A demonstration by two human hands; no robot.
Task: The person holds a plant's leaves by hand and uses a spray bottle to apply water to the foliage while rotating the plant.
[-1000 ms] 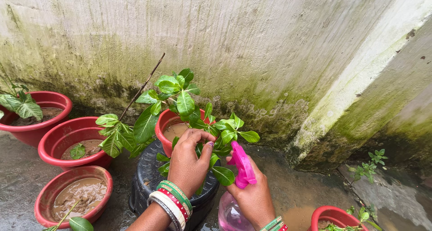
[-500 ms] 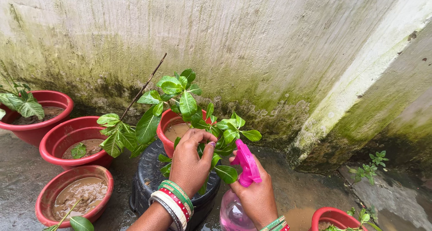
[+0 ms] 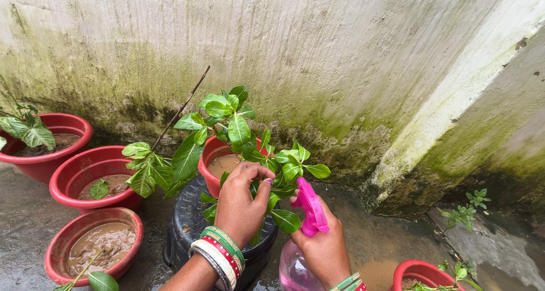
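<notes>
Wall (image 3: 318, 47), mossy, behind; black upturned tub (image 3: 190, 220) carrying red pot (image 3: 211, 155) with leafy green plant (image 3: 238, 133) — left hand (image 3: 239, 203) curled among its stems; pink spray bottle (image 3: 301, 251) just right — right hand (image 3: 323, 248) gripping its neck.

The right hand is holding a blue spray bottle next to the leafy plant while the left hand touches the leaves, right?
Not quite: the head view shows the spray bottle in the right hand is pink, not blue. The left hand does touch the leafy plant.
</notes>
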